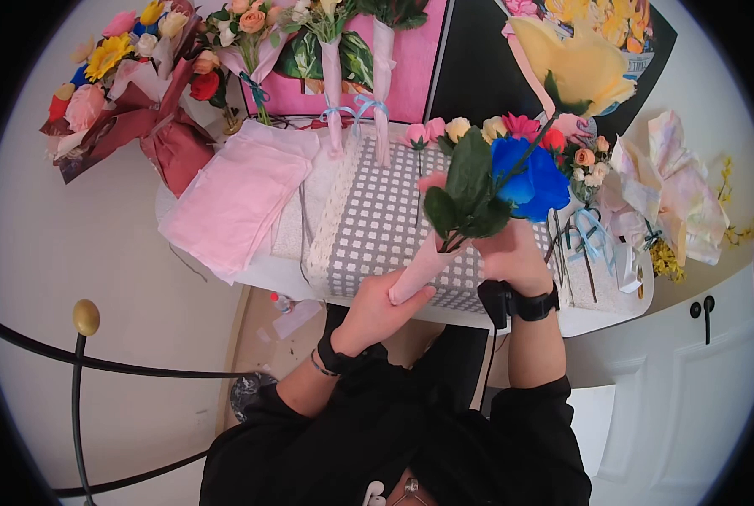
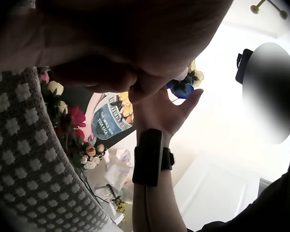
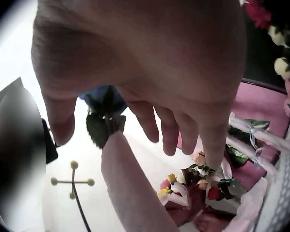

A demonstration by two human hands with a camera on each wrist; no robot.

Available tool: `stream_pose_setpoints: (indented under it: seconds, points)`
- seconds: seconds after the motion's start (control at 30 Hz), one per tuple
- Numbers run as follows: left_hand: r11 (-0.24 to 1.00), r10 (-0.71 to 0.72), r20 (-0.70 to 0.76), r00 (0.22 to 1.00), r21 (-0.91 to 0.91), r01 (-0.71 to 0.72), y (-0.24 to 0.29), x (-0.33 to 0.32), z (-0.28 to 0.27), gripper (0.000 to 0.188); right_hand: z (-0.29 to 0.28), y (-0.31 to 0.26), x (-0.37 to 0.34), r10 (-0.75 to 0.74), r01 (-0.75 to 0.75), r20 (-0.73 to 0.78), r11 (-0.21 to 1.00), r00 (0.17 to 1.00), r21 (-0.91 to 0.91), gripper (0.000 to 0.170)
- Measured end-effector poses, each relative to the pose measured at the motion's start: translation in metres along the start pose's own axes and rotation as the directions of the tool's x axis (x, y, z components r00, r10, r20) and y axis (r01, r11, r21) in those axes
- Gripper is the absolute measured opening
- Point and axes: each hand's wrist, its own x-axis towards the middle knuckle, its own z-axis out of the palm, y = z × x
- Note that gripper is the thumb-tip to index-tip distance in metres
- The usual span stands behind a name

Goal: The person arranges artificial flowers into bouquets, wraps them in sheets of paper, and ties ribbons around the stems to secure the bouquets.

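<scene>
In the head view my left hand (image 1: 375, 310) grips the pink-paper-wrapped stems (image 1: 417, 271) of a small bouquet, tilted up and away over the table. Green leaves (image 1: 470, 179) rise from the top of the wrap, with a blue flower (image 1: 535, 179) beside them. A large pale yellow flower (image 1: 567, 63) stands furthest out on a long stem. Just below the blue flower is my right hand (image 1: 516, 255), partly behind it. The right wrist view shows this hand's fingers (image 3: 169, 137) spread and loosely bent near the wrap's top, holding nothing.
A grey-and-white checked cloth (image 1: 377, 219) covers the table's middle. Stacked pink sheets (image 1: 237, 190) lie on the left, beside a red-wrapped bouquet (image 1: 153, 135). Two wrapped bundles with blue ribbons (image 1: 381, 101) lie behind. Loose flowers (image 1: 520, 126) and pale wrapping paper (image 1: 676, 194) are at right.
</scene>
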Motion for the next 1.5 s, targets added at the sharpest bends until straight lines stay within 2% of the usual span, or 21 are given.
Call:
stream_pose_setpoints:
  seconds: [0.03, 0.07, 0.1, 0.2, 0.33, 0.37, 0.4, 0.47, 0.57, 0.7, 0.8, 0.87, 0.9, 1.0, 1.03, 1.1, 1.2, 1.33, 1.4, 1.47, 1.5]
  points:
    - [1.0, -0.006, 0.007, 1.0, 0.004, 0.006, 0.0, -0.001, 0.001, 0.023, 0.007, -0.005, -0.001, 0.086, -0.068, 0.061, 0.964, 0.994, -0.255, 0.074]
    - [0.999, -0.024, 0.02, 1.0, 0.034, 0.024, 0.002, -0.001, 0.001, 0.023, 0.012, -0.009, -0.003, 0.183, -0.113, 0.094, 0.861, 0.979, -0.495, 0.065]
    - [0.997, -0.04, 0.033, 0.999, 0.064, 0.037, 0.002, -0.001, 0.002, 0.023, 0.015, -0.013, -0.006, 0.177, -0.114, 0.084, 0.865, 0.981, -0.49, 0.065]
    - [0.992, -0.124, 0.034, 0.992, 0.0, 0.124, 0.001, -0.003, 0.004, 0.023, 0.02, -0.025, -0.003, 0.322, -0.304, -0.066, 0.777, 0.944, -0.551, 0.036]
    - [0.987, -0.159, 0.041, 0.986, 0.013, 0.159, 0.004, -0.005, 0.002, 0.024, -0.003, -0.021, 0.008, 0.216, -0.225, -0.068, 0.894, 0.974, -0.388, 0.047]
    - [0.987, -0.158, 0.041, 0.987, 0.007, 0.158, 0.003, -0.005, 0.002, 0.024, -0.002, -0.026, 0.01, 0.174, -0.144, 0.044, 0.911, 0.984, -0.386, 0.053]
    - [0.988, -0.155, 0.044, 0.987, 0.001, 0.155, 0.001, -0.005, 0.003, 0.025, 0.007, -0.032, 0.016, 0.17, -0.141, 0.042, 0.912, 0.985, -0.386, 0.053]
    - [0.991, -0.136, 0.031, 0.99, 0.022, 0.136, 0.001, -0.004, 0.003, 0.025, 0.021, -0.038, 0.027, 0.024, -0.022, 0.043, 0.999, 0.999, -0.042, 0.054]
    - [0.994, -0.1, 0.008, 0.995, 0.036, 0.1, -0.001, -0.003, 0.006, 0.025, 0.016, -0.049, 0.033, -0.039, 0.046, 0.112, 0.997, 0.993, -0.06, 0.066]
    - [0.996, -0.052, -0.02, 0.998, 0.076, 0.054, -0.003, -0.001, 0.007, 0.025, 0.03, -0.054, 0.031, -0.05, 0.053, 0.02, 0.979, 0.999, -0.198, 0.059]
    - [0.994, -0.039, -0.03, 0.999, 0.106, 0.042, -0.007, 0.0, 0.007, 0.024, 0.042, -0.051, 0.027, -0.027, 0.03, 0.034, 0.995, 0.999, -0.097, 0.049]
    - [0.994, -0.007, -0.042, 0.999, 0.105, 0.011, -0.009, 0.0, 0.007, 0.022, 0.055, -0.057, 0.024, -0.085, 0.068, 0.138, 0.99, 0.987, 0.124, 0.035]
    - [0.994, 0.025, -0.052, 0.998, 0.105, -0.02, -0.01, -0.001, 0.006, 0.02, 0.073, -0.062, 0.023, -0.089, 0.089, 0.012, 0.996, 0.996, 0.021, 0.032]
    - [0.988, 0.014, -0.038, 0.999, 0.156, -0.008, -0.016, -0.002, 0.005, 0.018, 0.068, -0.071, 0.025, -0.06, 0.061, 0.036, 0.998, 0.998, -0.033, 0.028]
    - [0.988, 0.008, -0.036, 0.999, 0.155, -0.002, -0.017, -0.002, 0.005, 0.018, 0.071, -0.072, 0.027, -0.062, 0.063, -0.041, 0.998, 0.997, 0.023, 0.03]
    - [0.976, 0.161, -0.047, 0.986, 0.158, -0.152, -0.017, -0.002, 0.006, 0.018, 0.057, -0.067, 0.034, -0.058, 0.06, -0.031, 0.994, 0.998, 0.086, 0.031]
    - [0.987, 0.104, -0.034, 0.994, 0.129, -0.099, -0.006, -0.003, 0.005, 0.019, 0.054, -0.059, 0.034, 0.001, 0.009, -0.048, 0.98, 0.999, 0.2, 0.039]
    - [0.98, 0.109, 0.015, 0.994, 0.165, -0.11, -0.001, -0.003, -0.001, 0.022, 0.052, -0.052, 0.032, -0.074, 0.081, -0.066, 0.991, 0.995, 0.107, 0.04]
    - [0.996, 0.054, 0.053, 0.997, 0.07, -0.058, 0.0, -0.003, -0.002, 0.027, 0.046, -0.054, 0.036, -0.163, 0.177, -0.086, 0.966, 0.983, 0.187, 0.041]
    - [0.999, 0.035, 0.1, 0.994, 0.028, -0.038, 0.005, 0.0, -0.005, 0.028, 0.033, -0.064, 0.034, -0.182, 0.193, -0.071, 0.96, 0.981, 0.201, 0.042]
    - [1.0, 0.025, 0.149, 0.989, -0.012, -0.024, 0.006, 0.001, -0.007, 0.03, 0.028, -0.067, 0.032, -0.214, 0.208, 0.013, 0.961, 0.977, 0.182, 0.037]
